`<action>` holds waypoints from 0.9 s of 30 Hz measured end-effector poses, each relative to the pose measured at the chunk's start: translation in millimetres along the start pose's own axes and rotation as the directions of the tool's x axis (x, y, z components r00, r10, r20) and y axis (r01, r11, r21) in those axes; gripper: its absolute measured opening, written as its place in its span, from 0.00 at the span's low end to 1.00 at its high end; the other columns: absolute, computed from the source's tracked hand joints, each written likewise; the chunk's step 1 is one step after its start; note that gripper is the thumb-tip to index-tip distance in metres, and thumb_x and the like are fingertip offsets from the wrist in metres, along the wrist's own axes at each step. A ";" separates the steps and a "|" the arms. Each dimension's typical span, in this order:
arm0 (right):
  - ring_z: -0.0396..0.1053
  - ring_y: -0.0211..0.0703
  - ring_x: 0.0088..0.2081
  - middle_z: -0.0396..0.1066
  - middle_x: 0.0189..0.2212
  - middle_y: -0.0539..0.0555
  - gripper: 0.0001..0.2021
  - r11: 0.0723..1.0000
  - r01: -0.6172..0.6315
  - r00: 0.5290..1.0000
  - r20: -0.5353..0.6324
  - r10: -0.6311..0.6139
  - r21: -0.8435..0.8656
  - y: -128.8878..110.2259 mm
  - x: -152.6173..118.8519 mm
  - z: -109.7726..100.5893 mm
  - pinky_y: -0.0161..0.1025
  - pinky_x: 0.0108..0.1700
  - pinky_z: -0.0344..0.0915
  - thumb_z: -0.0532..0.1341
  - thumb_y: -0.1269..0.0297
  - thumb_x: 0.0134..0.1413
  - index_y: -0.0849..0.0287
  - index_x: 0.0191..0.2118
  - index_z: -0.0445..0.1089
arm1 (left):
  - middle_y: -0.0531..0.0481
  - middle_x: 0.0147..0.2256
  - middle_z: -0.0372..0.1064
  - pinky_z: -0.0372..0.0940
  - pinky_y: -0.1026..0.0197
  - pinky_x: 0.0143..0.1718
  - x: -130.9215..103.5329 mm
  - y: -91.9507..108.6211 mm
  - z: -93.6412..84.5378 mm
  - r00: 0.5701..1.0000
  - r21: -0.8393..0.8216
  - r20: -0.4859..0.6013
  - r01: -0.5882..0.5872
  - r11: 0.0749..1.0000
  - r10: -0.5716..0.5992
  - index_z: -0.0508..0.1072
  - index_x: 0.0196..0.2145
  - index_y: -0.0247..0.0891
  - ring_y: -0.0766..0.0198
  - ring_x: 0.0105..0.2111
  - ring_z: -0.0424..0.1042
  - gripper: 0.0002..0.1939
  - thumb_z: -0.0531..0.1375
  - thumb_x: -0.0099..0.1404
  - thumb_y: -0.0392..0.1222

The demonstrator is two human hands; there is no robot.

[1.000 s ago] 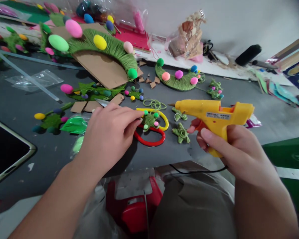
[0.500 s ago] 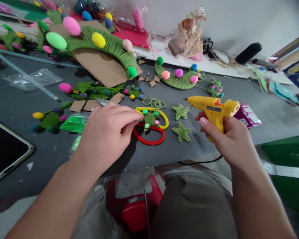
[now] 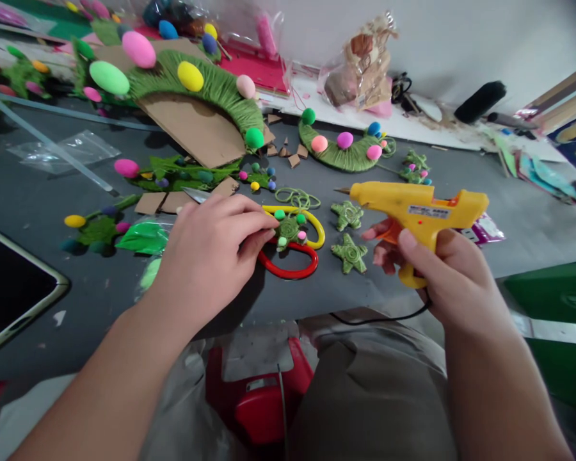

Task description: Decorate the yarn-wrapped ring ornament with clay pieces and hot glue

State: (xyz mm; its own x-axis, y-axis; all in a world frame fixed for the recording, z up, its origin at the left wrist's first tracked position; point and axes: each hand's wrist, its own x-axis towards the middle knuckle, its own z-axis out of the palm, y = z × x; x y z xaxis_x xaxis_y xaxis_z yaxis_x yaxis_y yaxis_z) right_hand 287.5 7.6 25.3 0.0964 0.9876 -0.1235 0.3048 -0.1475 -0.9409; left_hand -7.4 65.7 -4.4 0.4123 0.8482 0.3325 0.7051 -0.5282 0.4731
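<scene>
Pinched thumb and forefinger of the left hand (image 3: 211, 246) meet, in the head view, the left edge of a decorated star (image 3: 288, 232), yarn-wound and green, which lies over the handles of the scissors (image 3: 292, 274) on the grey table (image 3: 278, 304). Four pompoms show on its points; whether a fifth lies beneath the fingertips is hidden. Fingers of the right hand (image 3: 454, 266) curl around the grip of a yellow glue gun (image 3: 420, 208), near its orange trigger; whether the trigger is pressed cannot be told. The nozzle points leftward, apart from the decorated star. Between star and gun lie two plain stars, an upper star (image 3: 346, 216) and a lower star (image 3: 349, 253), both without pompoms. The step in hand appears to be seating a pompom on the held star. The next move would call for steady fingertip pressure, with the hot nozzle clear of the left fingers.
</scene>
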 end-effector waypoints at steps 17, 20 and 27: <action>0.59 0.36 0.23 0.64 0.20 0.50 0.32 0.847 -0.021 0.976 0.171 0.132 -0.531 -66.9 8.6 34.9 0.37 0.21 0.55 0.62 0.29 0.57 0.56 0.23 0.65 | 0.57 0.36 0.79 0.63 0.61 0.32 -0.1 2.7 -16.5 0.954 -0.376 -0.134 0.200 0.905 -0.267 0.81 0.46 0.42 0.68 0.28 0.69 0.10 0.65 0.73 0.48; 0.58 0.36 0.23 0.64 0.19 0.50 0.33 0.832 -0.028 0.976 0.163 0.142 -0.554 -67.1 8.3 34.3 0.37 0.21 0.56 0.61 0.27 0.56 0.56 0.22 0.65 | 0.56 0.37 0.80 0.64 0.61 0.31 -0.2 2.6 -16.9 0.952 -0.373 -0.155 0.191 0.908 -0.264 0.82 0.45 0.42 0.68 0.28 0.68 0.09 0.65 0.73 0.47; 0.58 0.36 0.22 0.63 0.19 0.49 0.34 0.816 -0.034 0.969 0.182 0.169 -0.576 -66.8 10.6 36.9 0.38 0.23 0.57 0.60 0.26 0.55 0.56 0.22 0.64 | 0.54 0.36 0.81 0.67 0.58 0.32 -1.8 1.8 -18.1 0.944 -0.375 -0.153 0.218 0.901 -0.292 0.82 0.44 0.46 0.63 0.28 0.71 0.07 0.66 0.71 0.48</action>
State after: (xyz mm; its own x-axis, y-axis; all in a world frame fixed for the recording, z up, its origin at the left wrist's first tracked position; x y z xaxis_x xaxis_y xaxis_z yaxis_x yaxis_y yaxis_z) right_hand 233.2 29.9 75.2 -0.0276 0.9415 -0.3359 0.7918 -0.1846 -0.5823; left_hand -17.2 62.5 10.6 0.0950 0.9490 0.3007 0.5088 -0.3059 0.8047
